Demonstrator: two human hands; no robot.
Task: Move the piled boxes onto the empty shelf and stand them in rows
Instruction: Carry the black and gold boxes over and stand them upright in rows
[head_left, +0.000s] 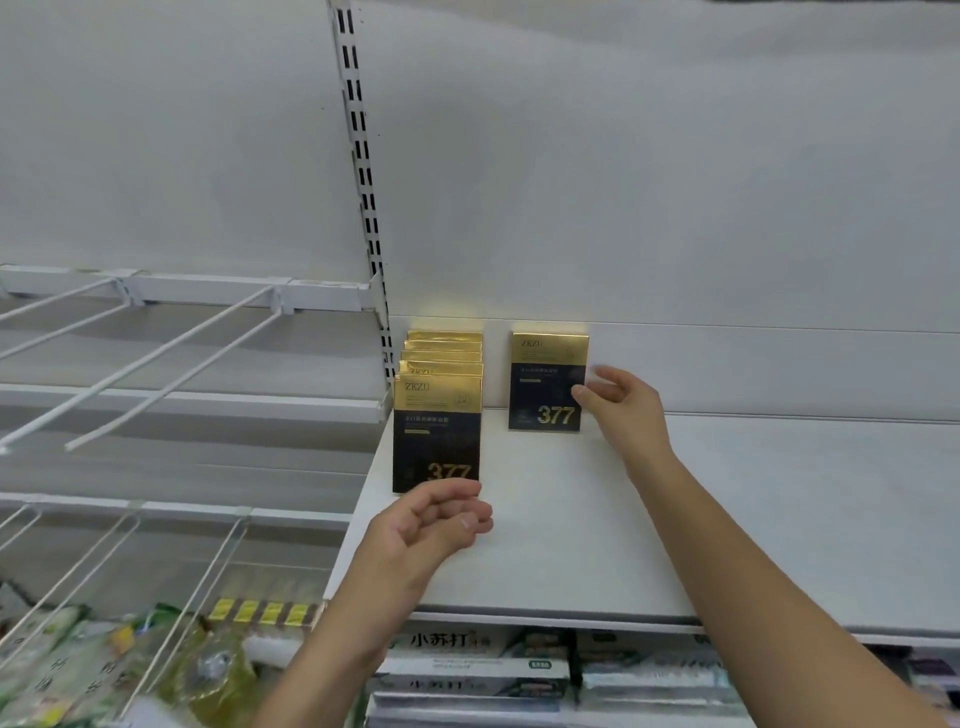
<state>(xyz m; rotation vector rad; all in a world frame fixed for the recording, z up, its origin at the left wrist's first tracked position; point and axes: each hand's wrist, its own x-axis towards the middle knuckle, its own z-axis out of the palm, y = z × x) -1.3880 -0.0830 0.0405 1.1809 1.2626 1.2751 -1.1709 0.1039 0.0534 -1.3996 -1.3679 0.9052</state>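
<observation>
Lone black-and-gold box (548, 382) upright at the back of the shelf (571, 519), right hand (623, 405) at its edge, pinch or mere touch indiscernible, left hand (431, 525) loosely curled, empty; liable to topple if nudged on withdrawal.

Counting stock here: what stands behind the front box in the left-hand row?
The gold top edges of four more boxes show behind the front box, standing in a row toward the back wall. It covers their faces and lower parts.
</observation>
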